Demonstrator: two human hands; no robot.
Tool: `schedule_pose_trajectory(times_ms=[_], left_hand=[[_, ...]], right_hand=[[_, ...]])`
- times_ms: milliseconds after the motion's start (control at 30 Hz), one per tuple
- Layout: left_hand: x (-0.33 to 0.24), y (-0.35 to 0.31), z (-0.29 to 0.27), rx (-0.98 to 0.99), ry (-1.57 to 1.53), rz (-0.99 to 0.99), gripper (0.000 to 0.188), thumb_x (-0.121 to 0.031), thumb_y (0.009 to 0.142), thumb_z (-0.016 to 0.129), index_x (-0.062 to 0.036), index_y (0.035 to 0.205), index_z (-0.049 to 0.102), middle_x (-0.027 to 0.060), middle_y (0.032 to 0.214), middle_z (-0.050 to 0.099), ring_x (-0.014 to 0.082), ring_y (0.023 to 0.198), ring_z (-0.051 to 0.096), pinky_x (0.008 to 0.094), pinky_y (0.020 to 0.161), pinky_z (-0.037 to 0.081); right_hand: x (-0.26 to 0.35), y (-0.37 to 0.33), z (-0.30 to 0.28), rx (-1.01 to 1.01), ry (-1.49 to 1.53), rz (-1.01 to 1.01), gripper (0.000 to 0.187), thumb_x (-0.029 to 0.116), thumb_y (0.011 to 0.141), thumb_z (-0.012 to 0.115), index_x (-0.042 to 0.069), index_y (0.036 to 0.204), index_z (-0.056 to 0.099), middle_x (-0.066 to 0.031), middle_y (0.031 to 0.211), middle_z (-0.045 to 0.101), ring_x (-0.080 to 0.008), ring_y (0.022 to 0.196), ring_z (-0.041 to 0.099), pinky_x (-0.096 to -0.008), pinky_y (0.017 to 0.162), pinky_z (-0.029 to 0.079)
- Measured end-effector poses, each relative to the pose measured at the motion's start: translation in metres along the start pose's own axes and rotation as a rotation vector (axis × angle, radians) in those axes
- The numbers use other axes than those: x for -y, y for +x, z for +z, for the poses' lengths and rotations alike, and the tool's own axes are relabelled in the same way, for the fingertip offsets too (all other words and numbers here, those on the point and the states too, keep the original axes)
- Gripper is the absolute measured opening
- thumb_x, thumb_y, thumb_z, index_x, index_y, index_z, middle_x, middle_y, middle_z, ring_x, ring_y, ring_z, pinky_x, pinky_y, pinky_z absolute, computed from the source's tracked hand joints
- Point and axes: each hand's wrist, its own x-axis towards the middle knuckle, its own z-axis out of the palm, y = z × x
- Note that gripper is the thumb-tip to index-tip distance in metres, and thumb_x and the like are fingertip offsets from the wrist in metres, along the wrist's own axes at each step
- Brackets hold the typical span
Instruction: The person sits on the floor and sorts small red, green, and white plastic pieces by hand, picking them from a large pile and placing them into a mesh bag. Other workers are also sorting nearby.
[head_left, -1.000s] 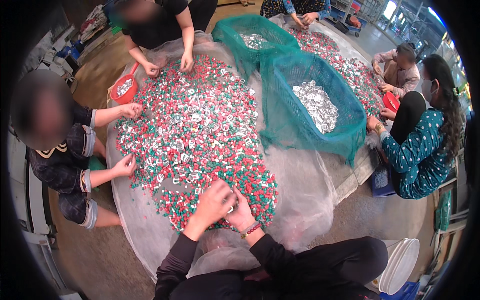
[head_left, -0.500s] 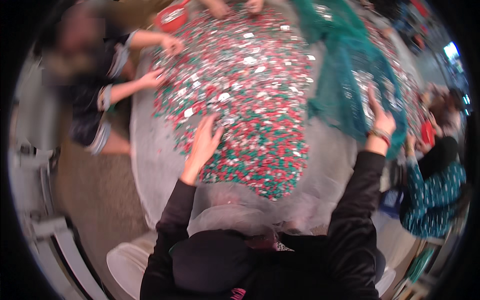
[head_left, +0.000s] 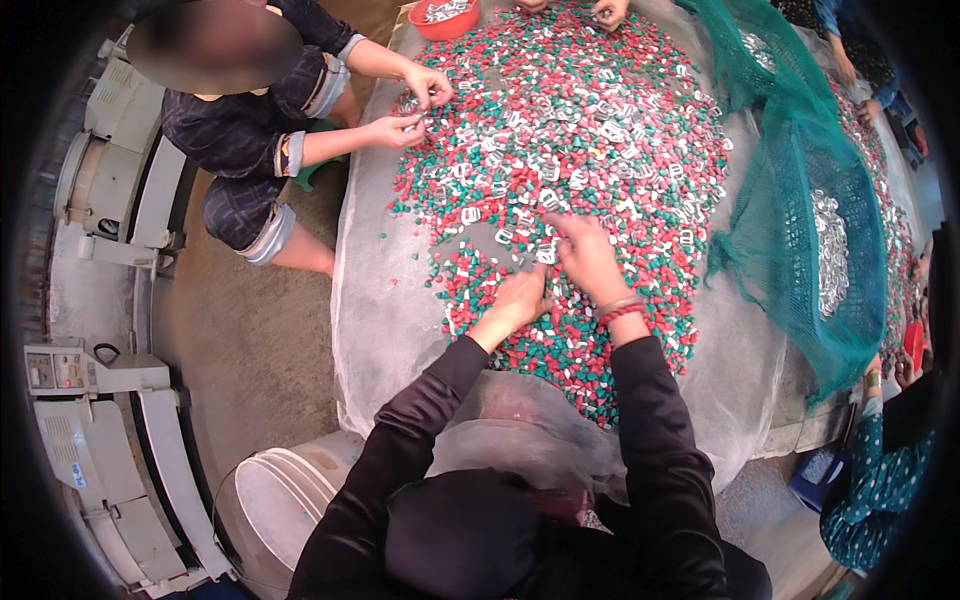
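A wide heap of small red, green and white pebble-like pieces (head_left: 640,320) spreads in front of me, with many silver slotted metal buckles (head_left: 610,130) scattered through it. My left hand (head_left: 520,302) rests low on the heap, fingers curled in, its index fingertip against a metal buckle (head_left: 546,252). What lies inside that hand is hidden. Just to its right, my right hand (head_left: 590,258), with a red band at the wrist, reaches over the pieces with its index finger stretched out. Its fingertips are beside the same buckle.
Right of the heap stands a green net-draped basket (head_left: 870,225) holding silver buckles (head_left: 830,255). A co-worker's hands (head_left: 415,110) handle pieces at the left; other hands (head_left: 605,12) work at the far edge near a red bowl (head_left: 445,24). A white bucket (head_left: 285,500) stands at lower left.
My right hand has come from the green basket to the heap, beside my left hand. My left hand has lowered and drawn its fingers in. The whole view has shifted.
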Motion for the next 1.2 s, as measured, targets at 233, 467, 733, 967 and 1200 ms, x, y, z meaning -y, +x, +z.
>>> schedule_pose_trajectory(times_ms=[233,467,733,967,1200], left_hand=[[0.004,-0.027,0.016,-0.146,0.224,0.089,0.045,-0.021,0.075,0.071,0.0002,0.110,0.052,0.0262,0.113,0.057,0.0431,0.111,0.053,0.0486,0.096,0.041],[0.019,-0.034,0.012,-0.263,0.124,0.305,0.042,-0.015,0.076,0.072,-0.0041,0.112,0.053,0.0138,0.110,0.054,0.0346,0.105,0.049,0.0451,0.088,0.043],[0.001,-0.020,0.013,-0.285,0.083,0.315,0.022,-0.018,0.085,0.063,-0.0021,0.100,0.064,0.0131,0.100,0.060,0.0321,0.103,0.054,0.0479,0.093,0.041],[0.007,-0.027,-0.034,-0.310,-0.482,0.254,0.021,-0.014,0.087,0.063,-0.0017,0.104,0.068,0.0100,0.102,0.064,0.0234,0.094,0.060,0.0355,0.086,0.047],[0.031,-0.033,-0.062,0.075,-1.797,0.380,0.050,-0.009,0.081,0.062,0.0009,0.127,0.045,0.0117,0.117,0.055,0.0235,0.100,0.062,0.0336,0.075,0.057]], right_hand=[[-0.005,-0.066,0.034,0.198,-0.468,-0.086,0.026,0.008,0.077,0.059,0.016,0.101,0.068,-0.0023,0.122,0.058,-0.0275,0.112,0.048,-0.0417,0.091,0.040],[-0.008,-0.104,-0.004,0.002,-0.123,0.094,0.018,0.015,0.088,0.058,0.007,0.101,0.068,-0.0105,0.090,0.064,-0.0264,0.092,0.053,-0.0369,0.087,0.041],[0.008,-0.098,-0.029,-0.046,0.944,0.642,0.030,0.020,0.097,0.052,-0.002,0.113,0.064,-0.0062,0.103,0.067,-0.0122,0.093,0.060,-0.0281,0.080,0.046],[0.020,-0.099,-0.053,-0.191,1.416,0.603,0.041,-0.005,0.087,0.053,-0.008,0.127,0.047,-0.0187,0.107,0.065,-0.0241,0.091,0.067,-0.0310,0.081,0.055],[0.018,-0.088,-0.057,-0.217,1.889,0.650,0.010,0.015,0.087,0.059,0.007,0.090,0.053,-0.0066,0.081,0.054,-0.0182,0.074,0.054,-0.0306,0.062,0.048]])
